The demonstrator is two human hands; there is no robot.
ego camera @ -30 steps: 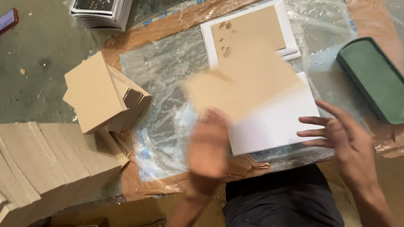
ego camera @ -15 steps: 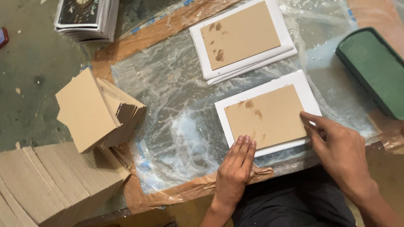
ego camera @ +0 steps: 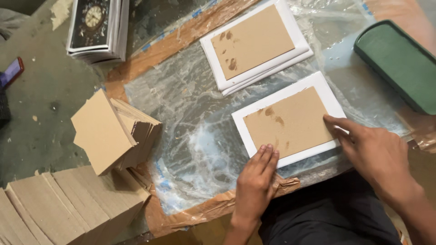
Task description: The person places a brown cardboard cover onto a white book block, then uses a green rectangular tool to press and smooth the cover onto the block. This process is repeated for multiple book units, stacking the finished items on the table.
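A brown cardboard rectangle (ego camera: 290,121) with dark glue stains lies centred on a white sheet (ego camera: 318,84), on plastic film. My left hand (ego camera: 255,179) rests flat, fingertips pressing the board's near left corner. My right hand (ego camera: 374,152) presses the board's right edge with extended fingers. Neither hand grips anything. Behind, a small pile of white sheets topped by another stained brown board (ego camera: 252,41) lies at an angle.
A leaning stack of brown boards (ego camera: 111,131) and a larger stack (ego camera: 68,204) stand at left. A green oblong case (ego camera: 399,63) lies at right. Printed booklets (ego camera: 97,27) are piled at top left. Crinkled plastic film (ego camera: 181,118) covers the brown-taped worktop.
One second ago my left hand was swinging a brown board over the white sheet. The board now lies flat on it, and both hands press its edges.
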